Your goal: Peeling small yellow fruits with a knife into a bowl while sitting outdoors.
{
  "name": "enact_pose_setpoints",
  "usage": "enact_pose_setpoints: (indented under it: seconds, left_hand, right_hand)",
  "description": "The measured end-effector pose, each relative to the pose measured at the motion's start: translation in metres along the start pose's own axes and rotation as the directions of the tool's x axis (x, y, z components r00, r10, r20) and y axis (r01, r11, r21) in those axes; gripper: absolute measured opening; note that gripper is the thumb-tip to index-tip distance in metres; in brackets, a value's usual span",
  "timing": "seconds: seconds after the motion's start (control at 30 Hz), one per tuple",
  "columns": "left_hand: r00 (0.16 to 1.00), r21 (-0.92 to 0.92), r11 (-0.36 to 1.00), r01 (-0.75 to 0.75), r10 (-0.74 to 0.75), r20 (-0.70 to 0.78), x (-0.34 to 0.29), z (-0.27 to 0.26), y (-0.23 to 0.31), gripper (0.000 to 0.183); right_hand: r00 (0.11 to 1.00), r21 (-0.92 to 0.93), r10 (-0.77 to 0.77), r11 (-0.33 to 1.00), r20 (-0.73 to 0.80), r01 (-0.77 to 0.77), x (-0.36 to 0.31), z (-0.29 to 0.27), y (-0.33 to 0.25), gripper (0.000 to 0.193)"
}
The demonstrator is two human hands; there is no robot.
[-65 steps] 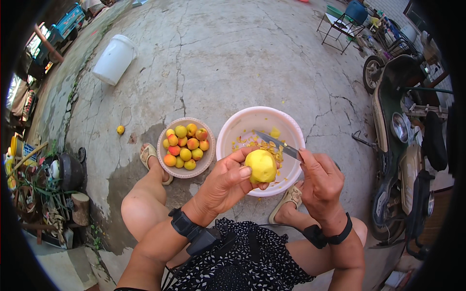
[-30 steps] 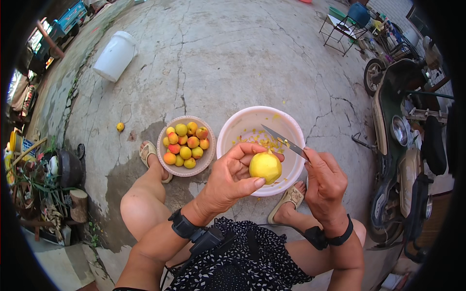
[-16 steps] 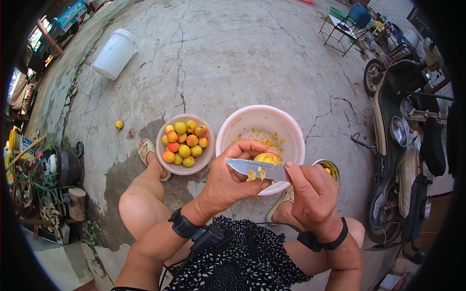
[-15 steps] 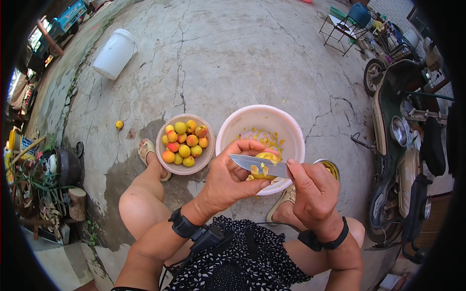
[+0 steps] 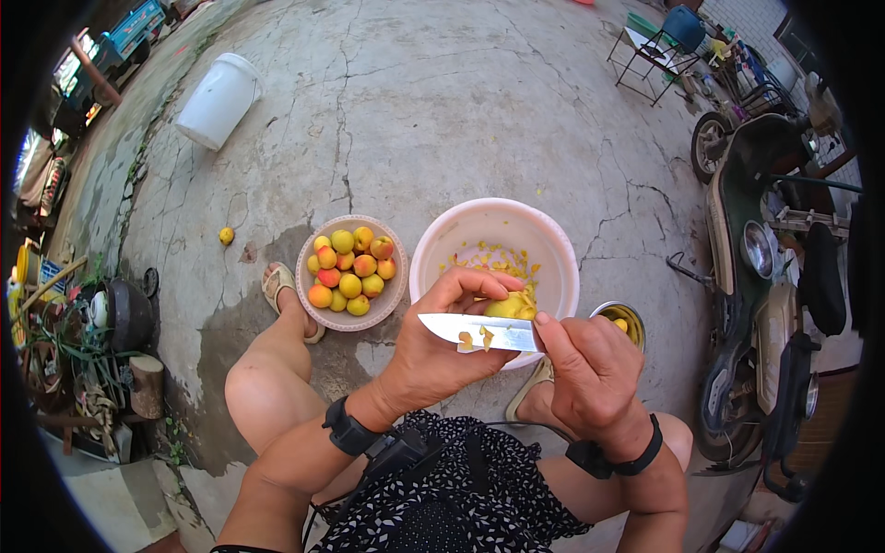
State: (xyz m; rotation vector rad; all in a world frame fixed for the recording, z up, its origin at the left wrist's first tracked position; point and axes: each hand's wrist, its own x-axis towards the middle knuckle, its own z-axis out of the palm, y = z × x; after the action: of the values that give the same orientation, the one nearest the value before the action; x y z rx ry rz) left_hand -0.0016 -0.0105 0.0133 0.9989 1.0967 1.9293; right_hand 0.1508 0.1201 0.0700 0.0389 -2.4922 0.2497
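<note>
My left hand (image 5: 441, 323) is closed round a partly peeled yellow apricot (image 5: 510, 304), held over a wide pale pink basin (image 5: 426, 241). My right hand (image 5: 595, 369) grips a knife (image 5: 475, 334), its handle hidden in the fist. The broad blade points left and lies across the near side of the apricot. Small bits of yellow peel (image 5: 487, 338) stick to the blade. More peel scraps (image 5: 493, 255) are scattered on the basin's bottom.
Left of the basin stands a pink bowl (image 5: 354, 324) of several red-yellow apricots (image 5: 343, 263). A metal bowl (image 5: 639, 318) with yellow pieces sits beyond my right hand. One apricot (image 5: 226, 236) lies on the concrete. A white bucket (image 5: 217, 101) is farther off; a scooter (image 5: 761, 276) stands at right.
The knife has come slightly nearer and left, its blade now more level and brighter. The apricot has turned in my left hand and shows more above the blade.
</note>
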Motion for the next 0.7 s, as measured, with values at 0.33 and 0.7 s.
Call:
enact_pose_setpoints:
  seconds: [0.33, 0.7]
  left_hand:
    - [0.943, -0.528, 0.808, 0.263, -0.33, -0.034, 0.0, -0.003, 0.01, 0.057]
    - [0.893, -0.67, 0.653, 0.352, -0.448, 0.032, -0.005, -0.005, 0.002, 0.078]
  right_hand:
    - [0.955, 0.163, 0.289, 0.948, -0.071, -0.274, 0.001, -0.002, 0.007, 0.036]
    - [0.996, -0.044, -0.023, 0.999, -0.085, 0.019, -0.001, 0.009, 0.001, 0.047]
